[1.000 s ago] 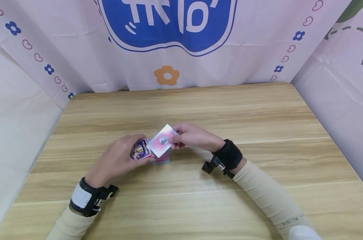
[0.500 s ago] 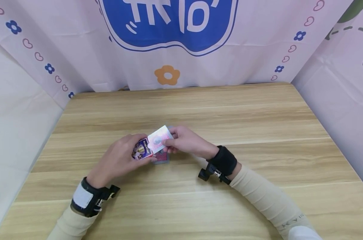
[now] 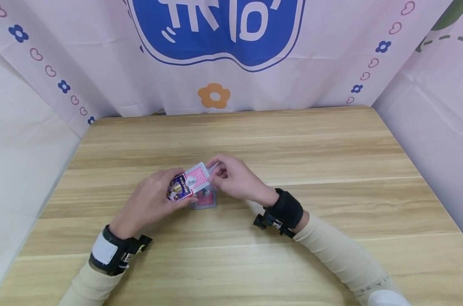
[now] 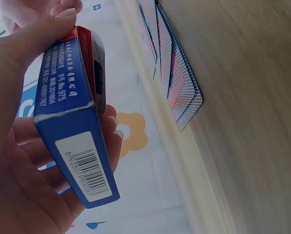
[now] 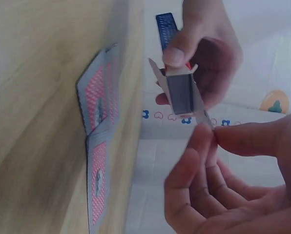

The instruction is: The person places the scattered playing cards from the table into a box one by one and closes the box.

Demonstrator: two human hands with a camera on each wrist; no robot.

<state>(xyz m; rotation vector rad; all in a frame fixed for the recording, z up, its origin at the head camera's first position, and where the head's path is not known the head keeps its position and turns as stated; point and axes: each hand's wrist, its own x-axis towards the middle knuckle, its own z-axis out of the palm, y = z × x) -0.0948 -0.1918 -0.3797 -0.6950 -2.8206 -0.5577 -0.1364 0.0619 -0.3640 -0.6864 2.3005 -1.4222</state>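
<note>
Left grip [image 3: 149,204]: bare hand clamped round the card box [image 3: 179,188], thumb along one edge, fingers under the other; box held up off the table [image 3: 311,161], mouth to the right. Hold reads secure; best kept steady and light, since squeezing would pinch the mouth.

Box mouth: open, a flap [image 5: 157,73] splayed outward. A grey block [image 5: 180,92] fills the opening; card edges or inner wall, can't tell. A patterned card [image 3: 197,177] shows back-up at the mouth. My judgement: handle it flat and square to the opening, flap clear, or corners will snag and crease.

Loose cards [image 3: 205,202]: overlapping on the table, backs up, below the mouth. Count unclear.

Right grip [image 3: 235,176]: thumb and fingertips pinching a thin pale piece [image 5: 205,119] at the mouth; card or flap, can't tell. A delicate pinch suits it; tugging sideways would probably bend it.
</note>
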